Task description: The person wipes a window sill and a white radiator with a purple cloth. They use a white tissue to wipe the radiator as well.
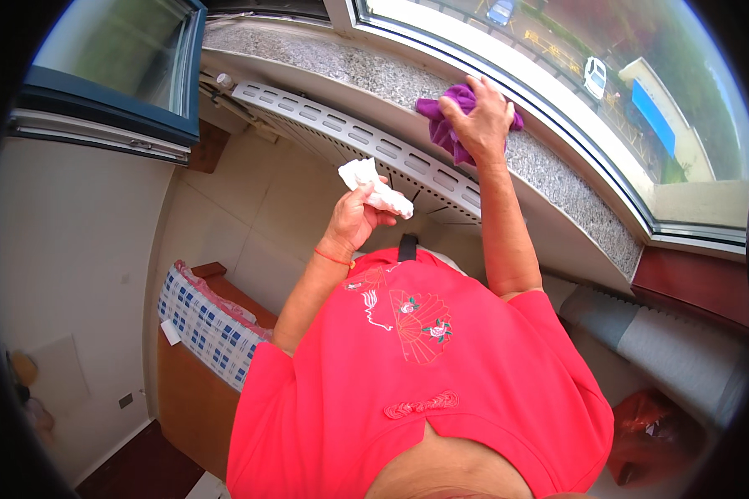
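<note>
My right hand [484, 121] presses a bunched purple cloth [449, 134] onto the speckled granite windowsill [374, 70], close to the white window frame [537, 134]. Part of the cloth is hidden under the palm and fingers. A crumpled white tissue or thin cloth [381, 190] is pinched in my left hand [352, 218], which hangs in the air in front of the radiator cover. A red cord bracelet [332, 256] circles my left wrist.
Below the sill runs a white slotted radiator cover [349, 128]. A blue-framed window sash [118, 103] stands swung inward at the upper left. A brown wooden piece of furniture [193, 387] with a blue-checked cover [212, 324] is at my left. A red plastic bag [655, 436] lies lower right.
</note>
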Available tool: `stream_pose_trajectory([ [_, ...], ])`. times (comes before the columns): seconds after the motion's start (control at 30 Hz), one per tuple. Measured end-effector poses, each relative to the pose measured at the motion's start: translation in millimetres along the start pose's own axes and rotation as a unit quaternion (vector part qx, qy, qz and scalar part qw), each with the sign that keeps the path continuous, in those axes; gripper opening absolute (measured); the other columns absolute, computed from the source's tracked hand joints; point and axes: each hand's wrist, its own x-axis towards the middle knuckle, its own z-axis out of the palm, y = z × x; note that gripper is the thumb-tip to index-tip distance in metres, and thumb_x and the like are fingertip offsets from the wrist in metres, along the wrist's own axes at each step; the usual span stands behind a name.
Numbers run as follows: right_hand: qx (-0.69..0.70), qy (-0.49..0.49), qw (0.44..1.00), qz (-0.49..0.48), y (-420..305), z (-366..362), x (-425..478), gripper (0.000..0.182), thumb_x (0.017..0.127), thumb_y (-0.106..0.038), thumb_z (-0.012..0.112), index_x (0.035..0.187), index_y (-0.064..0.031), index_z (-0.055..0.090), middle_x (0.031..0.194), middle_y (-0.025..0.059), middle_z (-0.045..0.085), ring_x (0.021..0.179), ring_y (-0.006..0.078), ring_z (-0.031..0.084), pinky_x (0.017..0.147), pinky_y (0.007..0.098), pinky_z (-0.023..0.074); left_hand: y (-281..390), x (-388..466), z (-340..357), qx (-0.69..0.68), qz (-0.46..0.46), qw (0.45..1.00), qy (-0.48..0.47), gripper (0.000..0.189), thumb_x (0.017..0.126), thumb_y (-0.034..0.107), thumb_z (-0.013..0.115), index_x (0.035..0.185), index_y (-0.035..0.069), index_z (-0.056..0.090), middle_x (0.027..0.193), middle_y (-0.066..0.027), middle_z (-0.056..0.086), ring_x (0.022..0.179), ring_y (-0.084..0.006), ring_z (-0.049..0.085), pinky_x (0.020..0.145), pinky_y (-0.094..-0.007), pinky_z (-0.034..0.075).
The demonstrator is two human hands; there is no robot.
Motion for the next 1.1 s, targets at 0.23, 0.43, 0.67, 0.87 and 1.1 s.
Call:
stream_pose_trajectory([
  [0.23, 0.386, -0.136, 0.913, -0.007, -51.5, -36.9, -55.7, 0.048, 0.069, -0.021, 0.074, 0.110, -0.0034, 0.055, 0.109, 0.0123, 0.058, 0.094, 0.0242, 0.058, 0.078, 0.0354, 0.0467, 7.7, 2.0, 15.5, 0.079, 0.076, 0.993, 0.039, 0.024, 0.084, 0.010, 0.058, 0.106, 0.002, 0.052, 0.090, -0.0084, 0.061, 0.080, -0.0187, 0.062, 0.061, -0.0320, 0.052],
  [0.43, 0.486, -0.348, 0.786, 0.156, -41.9, -19.7, -97.3, 0.070, 0.071, -0.039, 0.073, 0.122, 0.0011, 0.048, 0.106, 0.0144, 0.059, 0.096, 0.0184, 0.057, 0.081, 0.0313, 0.0468, 6.1, 4.2, 34.0, 0.230, 0.048, 0.972, 0.017, 0.035, 0.077, 0.013, 0.070, 0.107, -0.001, 0.057, 0.094, -0.0025, 0.060, 0.082, -0.0101, 0.056, 0.070, -0.0250, 0.047],
  [0.67, 0.639, -0.356, 0.598, 0.327, -11.1, -42.9, -121.8, 0.037, 0.090, -0.030, 0.055, 0.114, -0.0022, 0.057, 0.099, 0.0028, 0.061, 0.084, 0.0100, 0.057, 0.075, 0.0262, 0.0470, 5.0, 11.3, 68.1, 0.254, 0.067, 0.956, -0.129, 0.038, 0.083, 0.007, 0.062, 0.118, -0.001, 0.049, 0.103, -0.0043, 0.059, 0.095, -0.0106, 0.054, 0.081, -0.0252, 0.046],
  [0.87, 0.598, 0.086, 0.731, 0.318, 52.1, -86.3, -123.2, 0.030, 0.093, -0.023, 0.049, 0.111, -0.0010, 0.057, 0.096, 0.0066, 0.063, 0.074, 0.0117, 0.061, 0.062, 0.0257, 0.0517, 16.7, 58.9, 68.7, 0.454, 0.318, 0.832, 0.037, 0.031, 0.081, 0.006, 0.062, 0.111, 0.000, 0.055, 0.097, -0.0092, 0.063, 0.077, -0.0157, 0.061, 0.065, -0.0254, 0.049],
  [1.1, 0.351, 0.338, 0.786, 0.380, 150.4, -142.1, -98.5, 0.029, 0.088, -0.025, 0.056, 0.104, -0.0007, 0.061, 0.082, 0.0048, 0.061, 0.056, 0.0075, 0.050, 0.038, 0.0204, 0.0341, -2.4, 132.0, 153.7, 0.805, 0.393, 0.445, 0.001, 0.074, 0.061, 0.049, 0.070, 0.122, 0.011, 0.050, 0.132, -0.0170, 0.040, 0.125, -0.0359, 0.032, 0.096, -0.0598, 0.024],
])
